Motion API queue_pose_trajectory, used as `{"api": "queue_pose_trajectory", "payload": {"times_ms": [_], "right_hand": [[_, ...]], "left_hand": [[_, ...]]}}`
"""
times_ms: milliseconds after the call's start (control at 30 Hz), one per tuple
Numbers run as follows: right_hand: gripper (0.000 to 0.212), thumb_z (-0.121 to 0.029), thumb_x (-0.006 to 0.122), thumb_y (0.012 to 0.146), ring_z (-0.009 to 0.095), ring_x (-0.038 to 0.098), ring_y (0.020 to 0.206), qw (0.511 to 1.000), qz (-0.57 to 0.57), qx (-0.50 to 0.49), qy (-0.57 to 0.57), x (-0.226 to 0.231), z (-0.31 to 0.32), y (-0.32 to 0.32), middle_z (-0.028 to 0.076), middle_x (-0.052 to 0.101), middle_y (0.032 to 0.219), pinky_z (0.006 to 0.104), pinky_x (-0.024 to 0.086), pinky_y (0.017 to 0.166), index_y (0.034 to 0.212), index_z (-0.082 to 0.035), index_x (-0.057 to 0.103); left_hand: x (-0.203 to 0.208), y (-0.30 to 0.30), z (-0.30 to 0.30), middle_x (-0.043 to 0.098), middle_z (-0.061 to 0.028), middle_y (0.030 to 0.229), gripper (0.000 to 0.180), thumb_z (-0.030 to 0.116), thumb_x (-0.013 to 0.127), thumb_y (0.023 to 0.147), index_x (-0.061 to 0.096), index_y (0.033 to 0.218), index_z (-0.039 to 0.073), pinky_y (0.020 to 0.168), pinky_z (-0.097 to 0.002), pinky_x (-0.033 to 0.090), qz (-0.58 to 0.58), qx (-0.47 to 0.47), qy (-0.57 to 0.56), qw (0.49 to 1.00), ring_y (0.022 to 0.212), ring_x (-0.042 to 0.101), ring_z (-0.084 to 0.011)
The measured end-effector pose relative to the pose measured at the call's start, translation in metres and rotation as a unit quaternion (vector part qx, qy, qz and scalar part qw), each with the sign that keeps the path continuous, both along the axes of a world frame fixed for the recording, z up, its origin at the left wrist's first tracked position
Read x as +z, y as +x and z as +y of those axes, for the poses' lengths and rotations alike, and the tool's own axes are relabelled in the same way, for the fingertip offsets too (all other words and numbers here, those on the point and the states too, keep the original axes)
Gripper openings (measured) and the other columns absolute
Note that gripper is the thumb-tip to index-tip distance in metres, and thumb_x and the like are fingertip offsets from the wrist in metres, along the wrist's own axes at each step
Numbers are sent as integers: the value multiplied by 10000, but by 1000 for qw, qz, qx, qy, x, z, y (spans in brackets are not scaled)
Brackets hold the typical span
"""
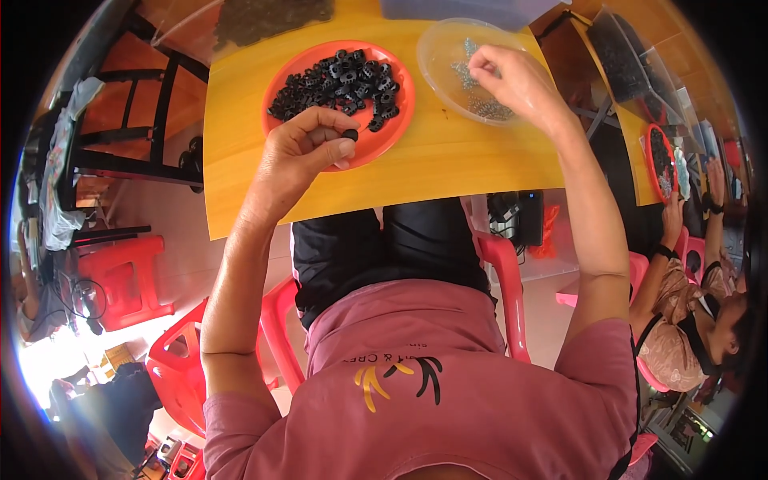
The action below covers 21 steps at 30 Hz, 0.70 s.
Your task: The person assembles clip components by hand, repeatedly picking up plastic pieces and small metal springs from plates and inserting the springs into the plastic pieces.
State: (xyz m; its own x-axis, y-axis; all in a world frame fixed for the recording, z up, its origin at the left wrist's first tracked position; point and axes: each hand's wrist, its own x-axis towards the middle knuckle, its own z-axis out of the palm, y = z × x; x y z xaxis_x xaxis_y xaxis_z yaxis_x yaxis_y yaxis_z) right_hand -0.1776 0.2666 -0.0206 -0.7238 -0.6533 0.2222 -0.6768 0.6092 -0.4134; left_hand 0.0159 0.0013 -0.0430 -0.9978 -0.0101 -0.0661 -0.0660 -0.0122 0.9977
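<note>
Pinched between the thumb and forefinger of my left hand [308, 152] is a small round black plastic part [350, 135]. That hand hovers at the near edge of an orange-red plate [392, 148], where many similar black plastic parts [344, 76] lie heaped. Over a clear round plastic bowl [436, 44] to the right, my right hand [516, 78] has its thumb and fingers closed together. Small silvery metal pieces [490, 109] lie scattered in the bowl, too small to name. Whether the right fingertips hold one cannot be made out.
A yellow wooden table [448, 164] bears both containers. At its far edge stand a bin of dark parts [272, 20] and a bluish bin [448, 8]. On the right another person [680, 320] sits near a second red plate [661, 160]. Pink plastic stools [128, 280] stand on the left.
</note>
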Motion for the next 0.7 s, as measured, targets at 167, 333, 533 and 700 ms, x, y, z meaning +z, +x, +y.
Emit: {"api": "queue_pose_trajectory", "payload": {"times_ms": [167,333,533,700], "right_hand": [[136,-142,648,852,283,645,786,988,-43,12,149,6,6,2,121,671,887,365,489,733,912,-26,681],[124,-146,672,829,316,639,793,984,22,27,177,-2,2,2,115,654,882,407,486,723,882,-34,683],[51,-76,668,799,341,636,825,977,115,64,168,-7,-1,7,103,625,863,431,500,707,818,-57,626],[67,-79,670,793,336,635,824,975,93,96,178,-6,4,5,99,615,868,438,502,701,853,-76,641]], "left_hand": [[-3,-1,0,644,-27,839,199,66,663,903,621,1089,8,749,-247,498,-2,-1,10,1000,774,610,-95],[-1,-4,4,648,-29,833,199,71,665,902,622,1087,10,748,-250,496,-10,-5,15,1000,777,613,-97],[-4,-5,0,661,-38,875,222,25,656,895,603,1108,-10,756,-254,516,-5,-2,46,999,803,627,-108],[-3,-2,3,653,-50,854,231,41,663,891,600,1109,0,757,-261,519,-21,10,78,997,783,636,-124]]}}
